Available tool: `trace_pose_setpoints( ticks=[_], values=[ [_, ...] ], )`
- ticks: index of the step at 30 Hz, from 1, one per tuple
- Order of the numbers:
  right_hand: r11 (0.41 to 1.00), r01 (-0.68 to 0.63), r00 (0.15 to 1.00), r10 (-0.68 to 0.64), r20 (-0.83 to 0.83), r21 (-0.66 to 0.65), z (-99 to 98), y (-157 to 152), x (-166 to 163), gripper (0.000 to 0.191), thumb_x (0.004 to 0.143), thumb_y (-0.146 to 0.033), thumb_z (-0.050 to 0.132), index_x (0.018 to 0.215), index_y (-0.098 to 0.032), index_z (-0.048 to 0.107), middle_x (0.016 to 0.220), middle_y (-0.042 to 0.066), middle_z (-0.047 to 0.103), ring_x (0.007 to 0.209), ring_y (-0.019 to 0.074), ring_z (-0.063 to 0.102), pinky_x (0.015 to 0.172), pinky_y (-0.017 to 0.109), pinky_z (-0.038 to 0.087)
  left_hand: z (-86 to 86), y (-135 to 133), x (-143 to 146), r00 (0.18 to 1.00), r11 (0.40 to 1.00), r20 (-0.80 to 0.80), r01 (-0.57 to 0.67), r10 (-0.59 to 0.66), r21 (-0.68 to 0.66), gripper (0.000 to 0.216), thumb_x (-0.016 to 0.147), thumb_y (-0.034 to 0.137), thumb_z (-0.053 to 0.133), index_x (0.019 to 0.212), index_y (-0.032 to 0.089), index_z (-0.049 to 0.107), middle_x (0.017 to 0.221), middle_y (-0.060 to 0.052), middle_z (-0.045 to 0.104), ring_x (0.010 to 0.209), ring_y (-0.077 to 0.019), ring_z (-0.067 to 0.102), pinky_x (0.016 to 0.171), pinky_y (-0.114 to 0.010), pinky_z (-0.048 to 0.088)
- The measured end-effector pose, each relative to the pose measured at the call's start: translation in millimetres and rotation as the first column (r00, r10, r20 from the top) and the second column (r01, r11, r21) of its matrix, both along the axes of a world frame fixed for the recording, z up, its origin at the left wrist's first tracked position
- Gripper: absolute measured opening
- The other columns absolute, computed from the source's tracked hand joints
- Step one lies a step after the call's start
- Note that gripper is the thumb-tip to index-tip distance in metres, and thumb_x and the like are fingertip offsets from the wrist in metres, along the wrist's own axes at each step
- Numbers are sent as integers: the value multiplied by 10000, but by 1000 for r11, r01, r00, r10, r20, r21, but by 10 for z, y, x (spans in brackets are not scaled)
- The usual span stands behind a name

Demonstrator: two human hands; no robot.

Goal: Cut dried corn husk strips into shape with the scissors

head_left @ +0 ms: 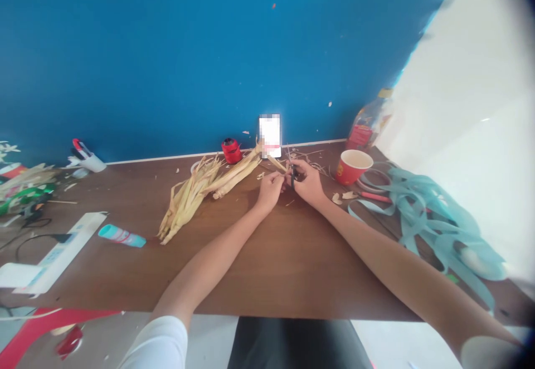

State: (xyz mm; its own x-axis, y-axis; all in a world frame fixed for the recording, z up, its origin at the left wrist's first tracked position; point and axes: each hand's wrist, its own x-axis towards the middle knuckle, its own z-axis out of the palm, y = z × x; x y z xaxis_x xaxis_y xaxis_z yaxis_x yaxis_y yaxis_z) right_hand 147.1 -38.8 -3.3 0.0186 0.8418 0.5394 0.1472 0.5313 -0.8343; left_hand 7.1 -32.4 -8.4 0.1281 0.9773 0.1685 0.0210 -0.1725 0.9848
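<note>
My right hand (pixel 308 184) is closed round a pair of scissors (pixel 293 176) with dark handles, their blades pointing up toward the wall. Right beside it, my left hand (pixel 270 189) is pinched shut, fingertips almost touching the scissors. A narrow pale strip of dried corn husk (pixel 276 164) runs to the fingertips; its end is hidden among them. To the left of my hands lie a long bundle of dried corn husk (pixel 236 178) and a looser, leafy pile of husks (pixel 188 202). Thin husk scraps (pixel 311 163) are scattered behind the hands.
A lit phone (pixel 270 135) leans on the blue wall beside a red thread spool (pixel 231 150). At right stand a red paper cup (pixel 353 166), a plastic bottle (pixel 370 121) and tangled teal ribbon (pixel 426 207). Leftward lie a teal tube (pixel 122 236) and a power strip (pixel 62 255).
</note>
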Motion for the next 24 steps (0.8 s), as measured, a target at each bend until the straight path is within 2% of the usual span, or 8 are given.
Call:
trace_pose_setpoints(
  ticks=[3,6,13,19,24],
  values=[
    [1000,1,1000,-1,22,6,-14,1,-3,440,733,-195,669,1171,-207,629,845,22,709,767,179,665,711,311,532,6,-8,-15,999,999,-28,-35,36,32,215,765,230,484,565,167,528,518,28,501,514,-92,462,506,-218,348],
    [1000,-2,1000,1,21,9,-17,3,-7,437,731,-195,667,1166,-211,629,858,24,715,770,179,670,722,316,539,13,-13,-16,998,999,-44,-33,33,9,230,763,237,486,550,166,536,508,23,510,502,-94,461,496,-220,339],
    [999,-20,999,19,-45,-32,-1,-4,-19,459,727,-214,684,1181,-193,619,882,46,735,789,197,686,729,333,557,47,-18,12,1000,1000,8,-9,9,-28,198,784,242,495,621,163,576,572,12,564,524,-95,506,525,-214,387],
    [1000,-22,999,23,26,-9,-8,-8,-7,516,701,-162,680,1215,-193,648,890,42,745,841,224,700,768,345,557,70,-28,2,998,997,8,-66,66,-26,240,792,232,499,560,171,499,521,28,489,492,-87,448,492,-213,332],
    [1000,-14,998,15,54,-16,5,-22,-3,517,706,-169,670,1222,-195,654,887,40,745,830,221,696,750,340,556,72,-37,-13,996,996,5,-89,89,-3,225,773,227,502,555,170,511,525,29,492,505,-91,454,498,-217,334]
  ],
)
